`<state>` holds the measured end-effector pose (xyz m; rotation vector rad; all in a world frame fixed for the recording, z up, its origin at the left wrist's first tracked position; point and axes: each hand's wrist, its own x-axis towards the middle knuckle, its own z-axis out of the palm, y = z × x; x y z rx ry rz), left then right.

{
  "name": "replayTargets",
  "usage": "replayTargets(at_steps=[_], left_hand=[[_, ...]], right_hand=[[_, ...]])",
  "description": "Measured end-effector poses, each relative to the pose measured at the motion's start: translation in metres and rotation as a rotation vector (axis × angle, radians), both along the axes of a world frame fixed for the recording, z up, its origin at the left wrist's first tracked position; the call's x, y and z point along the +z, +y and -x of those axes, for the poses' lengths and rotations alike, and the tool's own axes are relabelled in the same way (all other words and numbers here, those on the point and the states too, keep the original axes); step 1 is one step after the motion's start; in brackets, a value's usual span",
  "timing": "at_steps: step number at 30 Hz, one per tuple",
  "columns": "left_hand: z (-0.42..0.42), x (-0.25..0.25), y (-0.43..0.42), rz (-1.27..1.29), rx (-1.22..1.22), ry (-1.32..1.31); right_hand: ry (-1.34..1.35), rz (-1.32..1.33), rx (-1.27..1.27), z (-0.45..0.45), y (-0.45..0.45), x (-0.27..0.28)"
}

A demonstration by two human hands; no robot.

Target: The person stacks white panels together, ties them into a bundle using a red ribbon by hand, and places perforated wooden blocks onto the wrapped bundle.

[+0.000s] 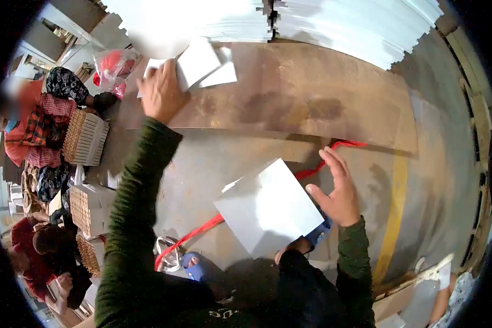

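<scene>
white sheets lie loose on the brown board, our left hand over them; whether it pinches one, we can't tell. our right hand hangs spread beside the white stack across the red strip; we'd best keep the stack's edges square.

A few white sheets lie overlapping on the brown board.

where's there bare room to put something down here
Bare: the brown board right of the white cards; grey floor between the board, left sleeve and white pile; floor between right hand and yellow line. Crowded: the board's left end, with the cards and left hand; around the pile, with the red strap and a blue sandal.
</scene>
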<state>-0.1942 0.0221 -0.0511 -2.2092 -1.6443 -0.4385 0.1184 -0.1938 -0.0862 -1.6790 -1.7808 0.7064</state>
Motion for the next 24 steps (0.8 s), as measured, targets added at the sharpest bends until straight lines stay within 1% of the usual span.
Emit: replayTargets(at_steps=[1, 3, 4, 5, 6, 7, 8, 10, 11, 13, 14, 15, 16, 17, 18, 19, 20, 21, 22, 23, 24], left_hand=[[-0.006, 0.021, 0.0, -0.13, -0.057, 0.196], [-0.012, 0.04, 0.015, -0.255, -0.153, 0.557], [-0.022, 0.042, 0.018, -0.268, -0.136, 0.815], [-0.043, 0.046, 0.012, -0.038, -0.018, 1.054], [-0.038, 0.017, 0.024, -0.104, -0.023, 1.088], [-0.033, -0.026, 0.035, -0.175, -0.027, 1.12], [-0.033, -0.054, 0.03, -0.104, -0.093, 1.064], [-0.041, -0.085, 0.035, 0.048, 0.139, 0.861], [-0.052, -0.098, 0.048, 0.145, 0.406, 0.71], [-0.034, -0.026, 0.008, 0.434, -0.062, 0.746], [-0.029, -0.004, -0.002, 0.641, -0.069, 0.443], [-0.025, 0.015, -0.02, 0.716, -0.095, 0.243], [-0.008, 0.007, -0.04, 0.602, -0.206, 0.008], [-0.008, 0.011, -0.067, 0.7, -0.146, -0.217], [-0.005, 0.009, -0.098, 0.712, -0.118, -0.354], [-0.007, 0.007, -0.126, 0.913, -0.026, -0.587], [-0.014, 0.004, -0.157, 0.973, 0.104, -0.693], [-0.015, -0.015, -0.189, 0.891, 0.084, -0.822], [-0.023, -0.018, -0.211, 1.014, 0.153, -1.029], [-0.035, -0.029, -0.231, 0.958, 0.141, -1.21], [-0.048, -0.019, -0.241, 0.967, 0.213, -1.134]], right_hand=[[0.02, -0.019, -0.016, -0.002, -0.001, 0.0], [0.039, -0.035, -0.025, -0.002, 0.002, 0.002], [0.029, -0.046, -0.024, -0.001, 0.004, 0.004], [0.021, -0.057, -0.019, 0.002, 0.006, 0.006], [0.03, -0.066, -0.014, 0.005, 0.009, 0.008], [0.036, -0.073, -0.008, 0.01, 0.011, 0.008], [0.054, -0.063, 0.008, 0.015, 0.012, 0.006], [0.065, -0.096, 0.067, 0.018, 0.016, 0.003], [0.098, -0.072, 0.066, 0.019, 0.014, 0.004], [0.079, -0.068, 0.099, 0.012, 0.006, -0.004], [0.071, -0.007, 0.112, 0.009, 0.001, -0.003], [0.102, 0.046, 0.142, 0.007, -0.002, -0.006], [0.123, 0.128, 0.147, 0.008, -0.006, -0.009], [0.145, 0.204, 0.153, 0.01, -0.007, -0.012], [0.146, 0.204, 0.158, 0.014, -0.007, -0.017], [0.111, 0.254, 0.173, 0.018, -0.007, -0.022], [0.072, 0.3, 0.186, 0.021, -0.006, -0.027], [0.068, 0.297, 0.191, 0.025, -0.007, -0.032], [0.049, 0.311, 0.196, 0.028, -0.008, -0.036], [0.032, 0.326, 0.203, 0.03, -0.009, -0.04], [0.056, 0.321, 0.225, 0.03, -0.01, -0.044]])
